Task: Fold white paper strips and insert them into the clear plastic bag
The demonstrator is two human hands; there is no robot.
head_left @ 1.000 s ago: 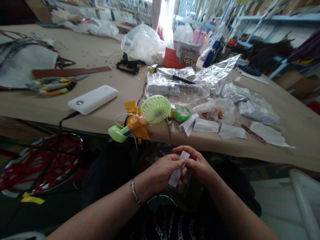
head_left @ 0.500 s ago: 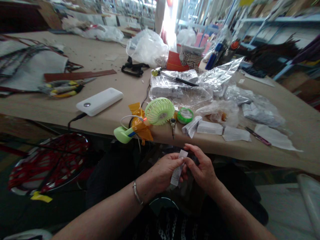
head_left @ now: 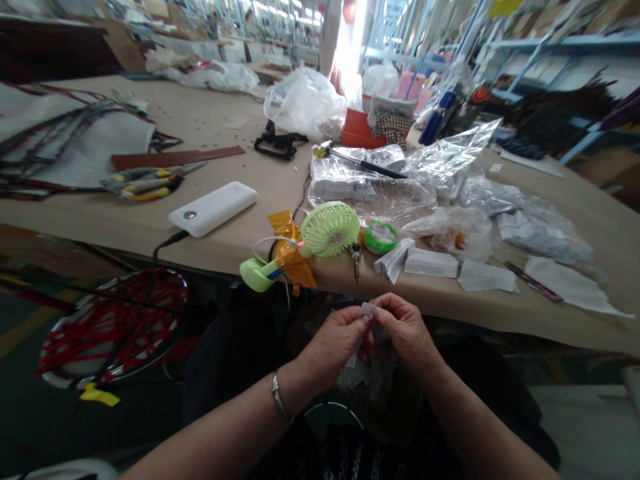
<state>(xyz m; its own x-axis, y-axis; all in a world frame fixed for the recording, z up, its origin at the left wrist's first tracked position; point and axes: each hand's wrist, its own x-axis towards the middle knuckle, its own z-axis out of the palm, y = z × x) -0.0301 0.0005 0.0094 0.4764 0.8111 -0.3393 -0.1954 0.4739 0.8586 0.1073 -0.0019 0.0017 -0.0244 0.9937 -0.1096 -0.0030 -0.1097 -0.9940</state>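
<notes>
At the far left, below the bench's front edge, a round metal hoop wound with red cord (head_left: 113, 327) sits in shadow, a small yellow tag (head_left: 99, 396) at its lower rim. Along the left edge of the tan-topped bench (head_left: 220, 250), white fabric panels with dark stripes (head_left: 85, 137) run out of view, next to a long brown leather strip (head_left: 177, 157) and a yellow-handled hand tool (head_left: 143, 189), too blurred to name exactly. A white power bank (head_left: 213, 209) with a black cable (head_left: 170, 241) lies nearer the front edge. Beyond it, a pale green handheld fan (head_left: 330, 229) with crumpled orange tape (head_left: 293, 250) sits right at that edge. Below the edge, over the person's dark lap, the left hand (head_left: 333, 343), with a metal bangle (head_left: 279, 397) on its wrist, and the right hand (head_left: 407, 330) meet. Their closed fingers (head_left: 385, 310) pinch a small white paper strip (head_left: 367, 309), hiding most of it; only its top corner and a sliver below show clearly. Further right along the front edge lie a green tape roll (head_left: 381, 237), folded white paper slips (head_left: 395, 260), and a clear plastic bag of white packets (head_left: 370, 187), while a loose white paper sheet (head_left: 565, 287) nears the right corner.
</notes>
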